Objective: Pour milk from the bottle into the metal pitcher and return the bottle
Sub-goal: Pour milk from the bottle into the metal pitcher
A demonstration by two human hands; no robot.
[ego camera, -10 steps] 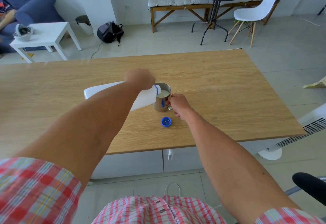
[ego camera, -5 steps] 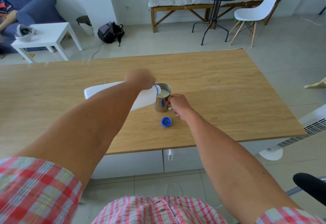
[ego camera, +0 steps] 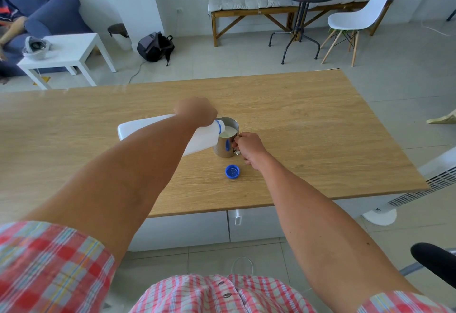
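half-full pitcher [ego camera: 226,141] holds milk [ego camera: 229,131] under tipped bottle [ego camera: 197,140].

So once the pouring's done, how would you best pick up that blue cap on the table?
Pinch the blue cap by its rim from straight above. It lies flat on the wooden table, open side up, low and round, with free space all around it.
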